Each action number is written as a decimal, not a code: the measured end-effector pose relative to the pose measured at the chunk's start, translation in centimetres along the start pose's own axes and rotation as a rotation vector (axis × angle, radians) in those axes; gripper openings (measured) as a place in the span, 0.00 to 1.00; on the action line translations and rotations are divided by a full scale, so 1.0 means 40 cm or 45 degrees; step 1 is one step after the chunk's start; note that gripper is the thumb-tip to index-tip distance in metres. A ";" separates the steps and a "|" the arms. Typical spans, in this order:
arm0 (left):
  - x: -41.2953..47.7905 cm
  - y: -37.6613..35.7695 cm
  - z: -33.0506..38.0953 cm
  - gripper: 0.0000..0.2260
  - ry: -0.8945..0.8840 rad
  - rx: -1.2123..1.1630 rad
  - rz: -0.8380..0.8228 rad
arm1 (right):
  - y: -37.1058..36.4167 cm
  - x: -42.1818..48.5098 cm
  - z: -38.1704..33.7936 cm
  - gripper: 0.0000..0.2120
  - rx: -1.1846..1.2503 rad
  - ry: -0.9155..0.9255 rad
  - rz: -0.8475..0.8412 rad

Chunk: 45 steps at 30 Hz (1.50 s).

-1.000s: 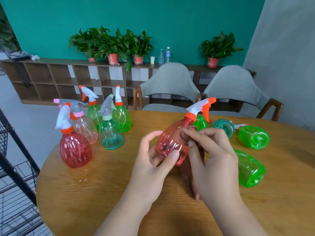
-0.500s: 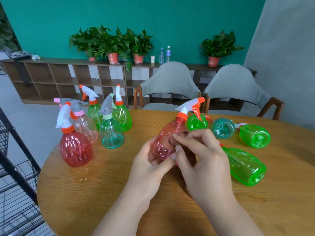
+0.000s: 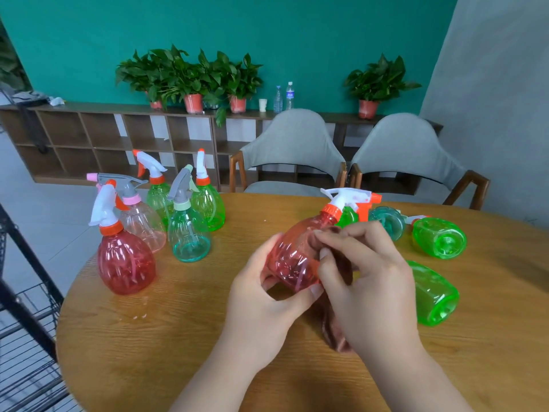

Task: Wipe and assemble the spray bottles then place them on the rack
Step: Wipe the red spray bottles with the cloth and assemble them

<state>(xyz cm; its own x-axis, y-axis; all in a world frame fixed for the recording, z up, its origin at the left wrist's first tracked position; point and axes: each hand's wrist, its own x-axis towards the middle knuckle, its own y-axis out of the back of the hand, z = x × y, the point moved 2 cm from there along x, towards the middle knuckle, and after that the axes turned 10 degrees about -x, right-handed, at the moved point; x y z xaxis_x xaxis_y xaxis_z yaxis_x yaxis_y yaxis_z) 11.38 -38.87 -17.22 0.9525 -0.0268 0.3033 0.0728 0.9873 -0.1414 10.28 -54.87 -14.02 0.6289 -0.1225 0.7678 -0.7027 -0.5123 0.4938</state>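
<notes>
Red bottle (image 3: 292,257) turned in left hand (image 3: 261,295), cloth (image 3: 335,337) rubbing.

Spray bottles and cloth on a wood-grain surface: colours

Centre red bottle (image 3: 292,260): translucent red, ribbed; orange collar, white trigger head, orange tip. Cloth (image 3: 335,334): dusky brown-pink. Left red bottle (image 3: 126,263): same red, orange collar, white head. Pink bottle (image 3: 144,226): pale clear pink, pink collar, grey head. Teal bottle (image 3: 190,240): translucent teal, pale green collar, grey head. Near-right green bottle (image 3: 433,295) and far-right green bottle (image 3: 439,239): bright translucent green. Surface (image 3: 148,352): tan, darker grain lines. Rack (image 3: 29,321), near left: black.
</notes>
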 end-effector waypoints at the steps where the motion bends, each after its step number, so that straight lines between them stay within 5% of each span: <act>1: -0.001 0.001 -0.001 0.36 0.005 0.018 -0.003 | -0.001 0.000 0.001 0.13 0.002 0.009 -0.012; 9: -0.007 0.002 -0.019 0.43 -0.076 0.222 -0.007 | 0.006 0.019 0.031 0.12 -0.050 -0.146 0.081; 18: 0.002 0.011 -0.024 0.39 -0.110 0.160 0.116 | -0.013 -0.007 -0.026 0.12 0.069 0.022 -0.079; 24: -0.014 0.004 -0.012 0.44 -0.213 0.321 0.064 | 0.008 0.026 0.036 0.13 0.013 -0.159 0.047; 40: 0.009 0.009 -0.020 0.32 0.018 -0.269 0.025 | -0.021 -0.020 -0.018 0.13 0.071 -0.035 -0.032; 45: 0.017 0.016 -0.031 0.40 0.181 -0.383 0.080 | -0.023 -0.024 -0.022 0.13 0.102 -0.021 -0.072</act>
<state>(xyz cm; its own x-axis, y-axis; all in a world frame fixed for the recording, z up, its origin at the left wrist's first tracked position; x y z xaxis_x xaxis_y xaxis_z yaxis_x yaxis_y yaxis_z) 12.45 -38.44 -18.27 0.9881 -0.0098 0.1536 0.0764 0.8976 -0.4341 10.04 -53.53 -14.88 0.6725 -0.1049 0.7326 -0.6374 -0.5852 0.5013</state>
